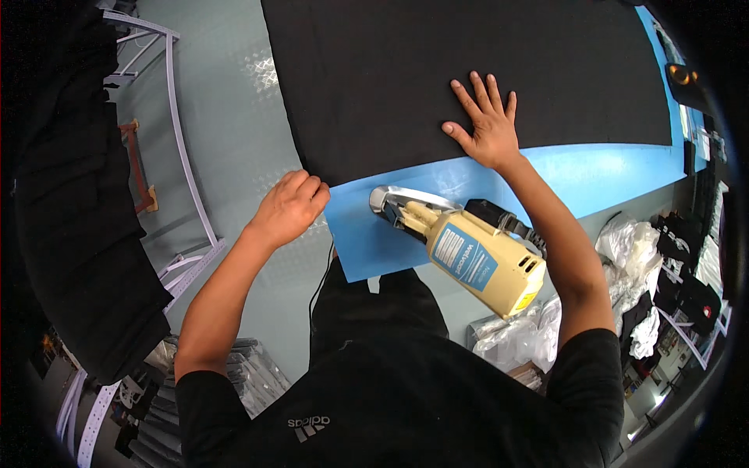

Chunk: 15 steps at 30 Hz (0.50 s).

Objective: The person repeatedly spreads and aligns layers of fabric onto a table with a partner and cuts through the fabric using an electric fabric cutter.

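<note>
Black fabric [468, 47] lies spread over a blue table top [593, 175], its near edge running a little in from the table's edge. At the fabric's near left corner, my left hand [290, 204] has its fingers closed on the cloth's edge. My right hand [490, 129] rests flat on the fabric with fingers spread, holding nothing. Between my arms, on the bare blue strip, sits a cream electric cloth cutter [488, 265] with a metal head, a blue label and a dark cable. The cutter is touched by neither hand.
To the left, a metal rack [178, 117] holds draped black cloth [78, 218]. Clear plastic bags [519, 335] lie low on the right, near more shelving. Wrapped grey bundles [253, 374] are at lower left. A thin cable [318, 292] hangs by the table's near left corner.
</note>
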Each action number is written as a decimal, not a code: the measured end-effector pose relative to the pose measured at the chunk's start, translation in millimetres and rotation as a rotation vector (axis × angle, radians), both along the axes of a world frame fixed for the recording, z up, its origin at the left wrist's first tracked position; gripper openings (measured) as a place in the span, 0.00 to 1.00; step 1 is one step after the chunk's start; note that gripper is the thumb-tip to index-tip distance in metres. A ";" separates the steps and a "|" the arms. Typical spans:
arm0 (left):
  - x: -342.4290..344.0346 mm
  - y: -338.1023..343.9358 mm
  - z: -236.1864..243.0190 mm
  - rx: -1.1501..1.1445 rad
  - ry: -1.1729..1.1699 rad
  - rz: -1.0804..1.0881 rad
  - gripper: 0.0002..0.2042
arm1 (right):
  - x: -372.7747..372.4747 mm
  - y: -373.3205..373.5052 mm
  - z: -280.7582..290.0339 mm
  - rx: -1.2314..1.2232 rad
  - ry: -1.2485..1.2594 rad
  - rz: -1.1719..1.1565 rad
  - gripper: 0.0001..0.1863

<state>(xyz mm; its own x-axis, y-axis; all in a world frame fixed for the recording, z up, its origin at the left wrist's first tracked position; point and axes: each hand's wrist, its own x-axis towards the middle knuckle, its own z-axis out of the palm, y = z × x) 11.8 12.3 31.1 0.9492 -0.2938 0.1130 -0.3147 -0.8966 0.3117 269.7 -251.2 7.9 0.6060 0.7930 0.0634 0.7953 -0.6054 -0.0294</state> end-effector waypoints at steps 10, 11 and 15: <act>54.8 -43.8 -12.6 0.149 0.170 0.471 0.27 | -0.2 6.2 0.2 -0.010 0.037 0.003 0.37; 56.4 -42.3 -16.3 0.144 0.142 0.462 0.26 | 0.3 8.7 4.1 0.040 -0.005 0.030 0.36; 68.8 -56.0 5.8 -0.219 0.009 0.650 0.23 | -2.7 0.2 31.3 0.124 -0.037 0.081 0.32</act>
<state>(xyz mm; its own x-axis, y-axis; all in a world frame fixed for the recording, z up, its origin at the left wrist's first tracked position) 80.6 -43.7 36.8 0.9261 0.3648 0.0958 0.2699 -0.8184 0.5074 267.1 -251.0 39.2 0.5356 0.8239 0.1854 0.8435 -0.5326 -0.0699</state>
